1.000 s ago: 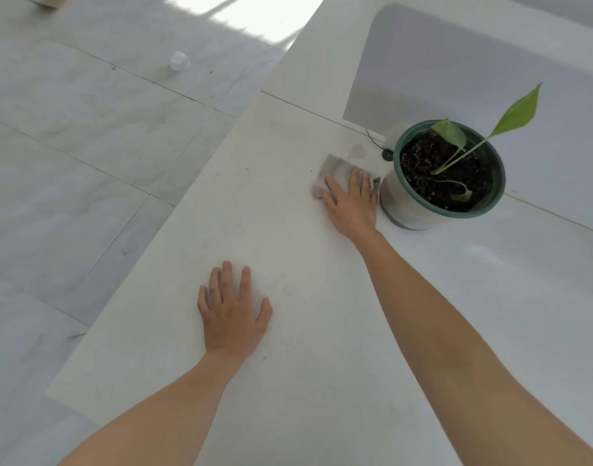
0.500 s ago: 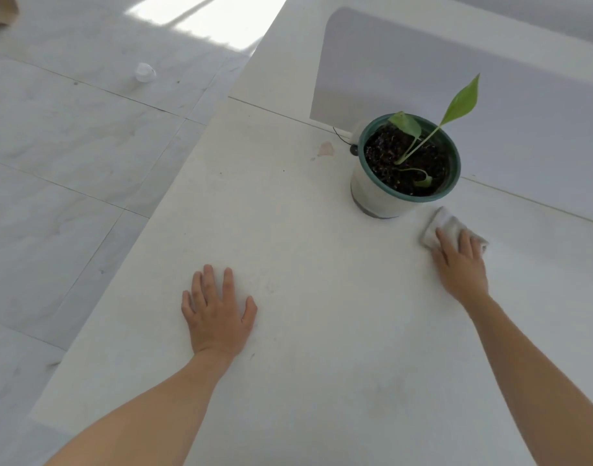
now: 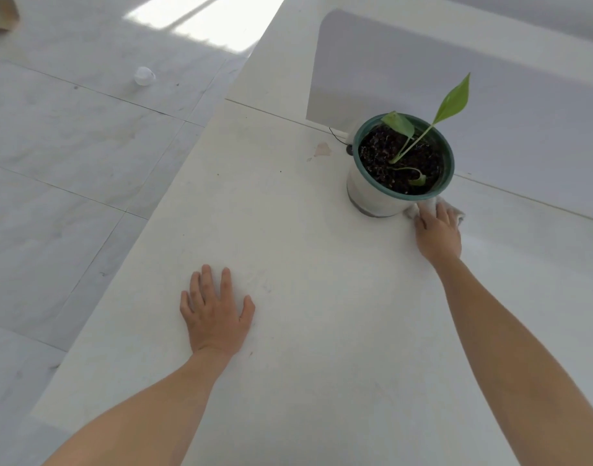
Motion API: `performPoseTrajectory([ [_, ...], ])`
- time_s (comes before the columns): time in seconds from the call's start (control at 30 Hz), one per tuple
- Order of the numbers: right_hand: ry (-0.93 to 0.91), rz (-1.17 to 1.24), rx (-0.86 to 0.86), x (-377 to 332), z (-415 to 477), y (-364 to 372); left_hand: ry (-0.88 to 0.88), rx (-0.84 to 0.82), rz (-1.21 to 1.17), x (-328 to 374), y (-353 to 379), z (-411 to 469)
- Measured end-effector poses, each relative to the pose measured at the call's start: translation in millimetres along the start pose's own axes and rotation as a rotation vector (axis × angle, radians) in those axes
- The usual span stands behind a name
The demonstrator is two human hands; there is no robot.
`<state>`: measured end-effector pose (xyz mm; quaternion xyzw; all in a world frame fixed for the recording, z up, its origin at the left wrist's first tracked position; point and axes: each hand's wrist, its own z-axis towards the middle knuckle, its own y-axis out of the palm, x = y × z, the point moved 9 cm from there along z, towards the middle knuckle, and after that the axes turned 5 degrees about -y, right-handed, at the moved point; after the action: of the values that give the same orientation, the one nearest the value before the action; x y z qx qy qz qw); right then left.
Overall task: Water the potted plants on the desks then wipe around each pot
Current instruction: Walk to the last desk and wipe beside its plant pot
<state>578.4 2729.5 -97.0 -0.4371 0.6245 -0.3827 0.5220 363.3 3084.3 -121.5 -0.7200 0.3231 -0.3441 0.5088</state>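
Cloth [image 3: 426, 206] has been swept round the pot's [image 3: 372, 196] near side to its right base, pressed under the flat, straight-fingered right hand [image 3: 438, 235]; only the back seems unwiped.

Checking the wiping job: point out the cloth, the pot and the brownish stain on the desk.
cloth [image 3: 458, 215], head view, its uncovered right edge.
pot [image 3: 369, 193], head view, its white side wall.
brownish stain [image 3: 323, 149], head view, its middle.
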Motion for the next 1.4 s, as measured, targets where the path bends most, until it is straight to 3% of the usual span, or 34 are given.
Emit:
performPoseTrajectory([
  [0.37, 0.08, 0.01, 0.111, -10.5, -94.5, 20.7, -0.003, 0.016, -0.054, -1.7, -1.2, -2.1],
  [0.57, -0.035, -0.023, 0.1, -49.2, -139.5, 39.0, 0.006, 0.016, -0.053, -2.7, -2.8, -3.3],
  [0.77, -0.282, -0.074, 0.056, -109.6, -180.3, 52.3, 0.013, -0.033, -0.039, -0.7, -0.6, -4.0],
  [0.83, -0.305, 0.008, 0.016, -127.0, -190.9, 52.1, 0.014, -0.042, -0.041, -1.8, -0.2, -6.9],
  [0.93, -0.168, 0.302, -0.089, -145.9, -184.5, 44.9, 0.009, -0.038, -0.063, -1.3, -1.7, -8.1],
  [1.0, -0.166, 0.421, -0.061, -171.0, -170.6, 27.7, 0.025, -0.025, -0.07, 0.9, -2.4, -6.9],
  [1.17, -0.403, 0.329, 0.106, -246.5, -137.3, 10.0, 0.012, -0.051, -0.057, 0.0, -2.4, -5.4],
  [1.23, -0.476, 0.205, -0.004, -269.5, -127.4, 32.2, 0.015, -0.03, -0.069, 0.5, -4.1, -4.5],
  [1.3, -0.504, 0.084, -0.247, -281.7, -123.1, 70.3, 0.014, -0.048, -0.058, 1.0, -3.4, -5.1],
  [1.4, -0.502, 0.101, -0.422, -287.9, -124.8, 101.4, 0.008, -0.075, -0.048, -1.2, 4.5, -5.7],
])
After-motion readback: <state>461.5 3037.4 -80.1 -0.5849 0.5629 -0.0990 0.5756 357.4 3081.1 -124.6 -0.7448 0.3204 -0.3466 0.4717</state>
